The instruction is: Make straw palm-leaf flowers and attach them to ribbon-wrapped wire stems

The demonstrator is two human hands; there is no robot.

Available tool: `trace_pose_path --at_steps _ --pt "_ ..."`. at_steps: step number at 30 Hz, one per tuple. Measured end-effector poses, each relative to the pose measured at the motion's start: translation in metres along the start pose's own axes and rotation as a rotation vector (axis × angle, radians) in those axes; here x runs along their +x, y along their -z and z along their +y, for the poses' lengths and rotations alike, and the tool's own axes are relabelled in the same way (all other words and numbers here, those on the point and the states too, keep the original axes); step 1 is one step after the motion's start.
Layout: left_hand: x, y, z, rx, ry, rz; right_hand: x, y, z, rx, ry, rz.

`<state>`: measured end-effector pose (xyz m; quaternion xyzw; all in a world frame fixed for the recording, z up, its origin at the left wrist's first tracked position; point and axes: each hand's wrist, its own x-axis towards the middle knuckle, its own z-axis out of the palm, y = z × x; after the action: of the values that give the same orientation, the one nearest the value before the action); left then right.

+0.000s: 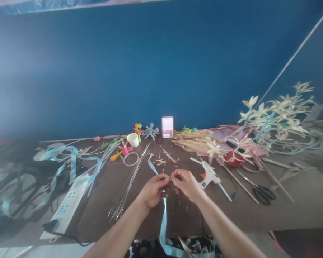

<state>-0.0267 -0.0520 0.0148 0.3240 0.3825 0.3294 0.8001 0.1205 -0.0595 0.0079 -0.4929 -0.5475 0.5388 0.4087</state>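
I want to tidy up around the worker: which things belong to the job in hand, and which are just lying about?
Seemingly in use:
tiny piece between left hand and right hand, too small to identify
blue ribbon passing the left hand

Apparently lying about:
glue gun
scissors
thin wires
white cup

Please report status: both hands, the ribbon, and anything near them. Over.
Left hand, right hand: fingertips together, pinching tiny piece. Blue ribbon trailing below. Glue gun close at right; thin wires at left.
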Motion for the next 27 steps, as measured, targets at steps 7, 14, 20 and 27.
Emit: trace_pose_path --at_steps 7,14,20,27 --pt "0.007 0.004 -0.01 -0.194 0.022 0.129 -0.005 -0.006 -0.007 -0.279 0.205 0.201" --pt "0.002 -0.001 -0.009 -0.014 -0.116 0.171 -0.009 -0.004 -0.017 -0.407 0.272 0.199" --pt "-0.002 0.0 -0.003 0.25 -0.215 0.216 -0.006 0.003 -0.011 -0.231 0.127 0.108" --pt "-0.005 -0.005 0.001 0.196 -0.209 0.129 -0.005 0.006 -0.017 -0.278 0.121 0.072"
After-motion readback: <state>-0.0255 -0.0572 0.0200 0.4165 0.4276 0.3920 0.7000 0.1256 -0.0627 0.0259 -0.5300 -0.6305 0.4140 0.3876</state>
